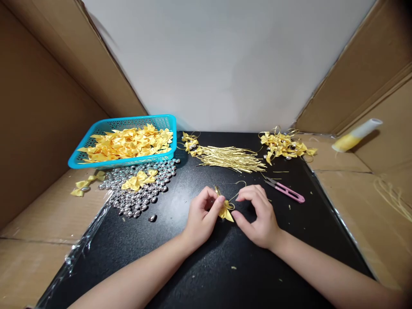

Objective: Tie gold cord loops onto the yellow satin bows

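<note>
Between the thumb and fingers of my left hand (pixel 202 210) a yellow ribbon bow (pixel 226 212) is pinched, partly covered by the fingertips. From the bow a thin gold cord (pixel 240 189) curls up and to the right in a loose loop. My right hand (pixel 259 214) hovers just right of the bow, thumb and index finger apart, close to the cord. No object shows between its fingertips. A bundle of cut gold cords (pixel 230 159) lies beyond both hands, and pink thread snips (pixel 286 191) rest to the right.
A turquoise basket (pixel 122 162) of yellow bows stands at the back left. Before it spread silver beads (pixel 135 201) with several bows on top. Bows with cords and beads (pixel 285 143) are heaped at the back right. Cardboard walls flank the black table (pixel 180 266); a whitish-yellow roll (pixel 355 135) stands right.
</note>
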Demonstrator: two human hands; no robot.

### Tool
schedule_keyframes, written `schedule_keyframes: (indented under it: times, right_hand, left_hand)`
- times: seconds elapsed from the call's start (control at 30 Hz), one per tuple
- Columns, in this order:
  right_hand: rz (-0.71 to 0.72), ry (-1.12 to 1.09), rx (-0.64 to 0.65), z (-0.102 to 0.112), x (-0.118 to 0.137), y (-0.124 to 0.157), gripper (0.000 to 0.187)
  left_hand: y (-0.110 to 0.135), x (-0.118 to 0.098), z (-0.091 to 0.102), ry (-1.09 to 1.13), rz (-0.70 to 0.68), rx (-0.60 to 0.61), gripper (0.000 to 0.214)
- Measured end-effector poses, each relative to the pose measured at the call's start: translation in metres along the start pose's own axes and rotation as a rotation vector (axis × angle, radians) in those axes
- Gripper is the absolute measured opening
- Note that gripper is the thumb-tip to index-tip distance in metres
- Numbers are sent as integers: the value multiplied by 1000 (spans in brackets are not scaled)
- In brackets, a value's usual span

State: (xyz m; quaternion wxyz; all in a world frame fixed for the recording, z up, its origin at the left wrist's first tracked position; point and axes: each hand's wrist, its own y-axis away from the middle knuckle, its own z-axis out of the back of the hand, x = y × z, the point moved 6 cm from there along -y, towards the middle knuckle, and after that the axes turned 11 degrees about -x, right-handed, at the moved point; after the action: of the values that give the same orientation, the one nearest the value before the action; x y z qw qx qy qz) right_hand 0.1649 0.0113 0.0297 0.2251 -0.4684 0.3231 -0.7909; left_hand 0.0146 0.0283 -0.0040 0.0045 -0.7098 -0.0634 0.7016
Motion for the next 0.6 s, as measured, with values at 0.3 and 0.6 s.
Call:
schedule_keyframes:
  times: [0.3,0.6]
  right_hand:
    - [66,177,45,-7,4,1,6]
    - [-4,76,142,-11,-1,2,8]
  left_hand:
    - [2,-5,-1,-70,-115,36,24]
    - [4,-5,-6,-36,-46,71,27]
